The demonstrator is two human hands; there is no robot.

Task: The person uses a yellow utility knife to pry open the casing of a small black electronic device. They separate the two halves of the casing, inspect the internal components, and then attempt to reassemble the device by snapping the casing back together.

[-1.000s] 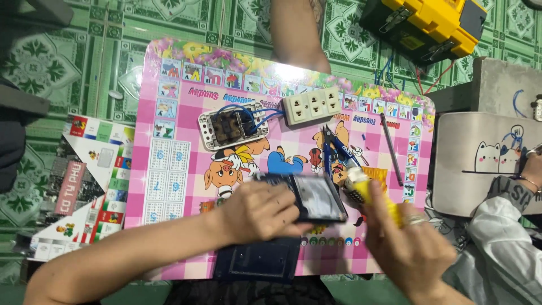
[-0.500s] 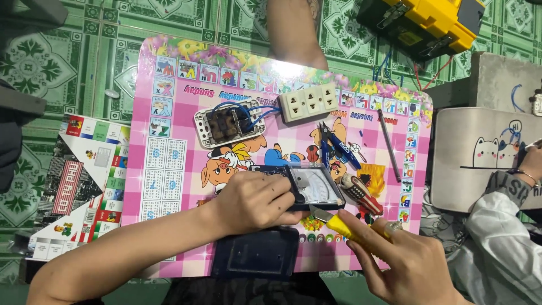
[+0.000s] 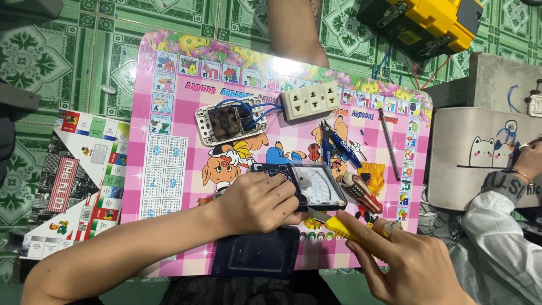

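The left hand (image 3: 257,202) lies closed over the left end of the meter (image 3: 305,185), fingers curled across its dark half and pinning it flat on the pink board (image 3: 169,169). The meter sits near the board's front edge, right of centre, with its white dial window uncovered. The right hand (image 3: 415,268) pinches a yellow-handled tool (image 3: 339,225), fingers wrapped round the handle, and the metal tip lies at the meter's lower right corner. I cannot tell whether the tip touches the case or stops just short of it.

The meter looks like a light, rigid plastic box. The clear dial window is likely the fragile part, so a hold on the dark end or the side edges seems the safer one. The smooth case could slide on the glossy board if not held down.

Just right of the meter lies a red striped screwdriver (image 3: 361,192), and beyond it blue pliers (image 3: 339,144) and a thin rod (image 3: 388,142). Farther back are a switch plate (image 3: 230,120) with blue wires and a white socket strip (image 3: 310,101). A dark flat cover (image 3: 257,254) rests below the left hand. A yellow toolbox (image 3: 429,22) stands off the board, and another person's sleeve (image 3: 497,226) shows at the right.
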